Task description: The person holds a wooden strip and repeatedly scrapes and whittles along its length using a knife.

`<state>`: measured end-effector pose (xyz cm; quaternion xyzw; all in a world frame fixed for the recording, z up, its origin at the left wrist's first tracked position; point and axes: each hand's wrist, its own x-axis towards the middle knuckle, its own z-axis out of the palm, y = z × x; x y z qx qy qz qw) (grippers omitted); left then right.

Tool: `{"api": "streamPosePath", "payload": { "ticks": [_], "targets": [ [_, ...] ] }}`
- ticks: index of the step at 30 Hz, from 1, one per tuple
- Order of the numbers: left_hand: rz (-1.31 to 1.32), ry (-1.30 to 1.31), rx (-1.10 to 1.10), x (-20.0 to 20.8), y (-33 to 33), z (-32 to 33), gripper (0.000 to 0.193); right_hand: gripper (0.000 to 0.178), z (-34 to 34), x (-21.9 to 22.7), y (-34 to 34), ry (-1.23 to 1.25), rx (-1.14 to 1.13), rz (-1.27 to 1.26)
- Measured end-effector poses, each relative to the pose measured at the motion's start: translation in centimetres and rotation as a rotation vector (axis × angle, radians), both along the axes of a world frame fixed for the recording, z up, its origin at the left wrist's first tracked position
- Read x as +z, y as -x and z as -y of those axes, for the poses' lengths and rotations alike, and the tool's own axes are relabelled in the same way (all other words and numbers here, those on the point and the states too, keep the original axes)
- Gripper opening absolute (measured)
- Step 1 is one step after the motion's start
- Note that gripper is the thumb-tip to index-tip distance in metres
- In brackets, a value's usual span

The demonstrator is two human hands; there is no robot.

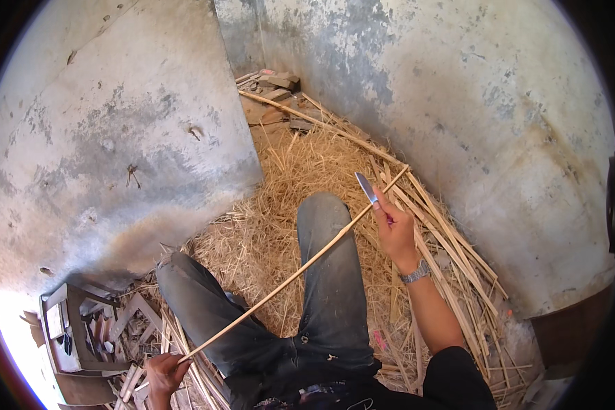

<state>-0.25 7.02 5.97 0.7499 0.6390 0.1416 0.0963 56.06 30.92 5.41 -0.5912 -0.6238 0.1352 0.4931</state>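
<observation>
My right arm reaches forward from its black sleeve [458, 379], a metal watch [417, 271] on the wrist just behind my right grip [393, 224]. That grip is closed on a knife [366, 186], whose blade juts ahead of my fingers, angled forward and to the left. My left grip [165, 374] is lower and well off to the left, little of its forearm showing, the fingers clamped around the near end of a long, thin stick [280, 288].

From there the stick slants up and right, over my trousered legs [331, 273], to pass right beside the knife and run a little beyond my right grip. I cannot tell whether those fingers pinch the stick too. Ahead and left of my right grip spreads a heap of pale shavings [314, 160]; just to its right, long split strips [451, 239] lie along the wall [512, 171].
</observation>
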Motion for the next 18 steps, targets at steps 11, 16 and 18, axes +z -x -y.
{"api": "streamPosePath", "payload": {
  "ticks": [11, 16, 18],
  "targets": [
    [0.332, 0.006, 0.054, 0.5, -16.0, -7.3, 0.02, 0.036, 3.1, -0.1, 5.7, -0.053, 0.094, 0.116],
    [0.411, 0.064, 0.11, 0.1, -19.1, -8.8, 0.027, 0.036, 4.5, -0.8, 6.1, -0.063, 0.132, 0.115],
    [0.389, 0.116, 0.11, -0.1, -19.3, -8.9, 0.032, 0.036, 4.8, -1.1, 6.0, -0.06, 0.143, 0.074]
  ]
}}
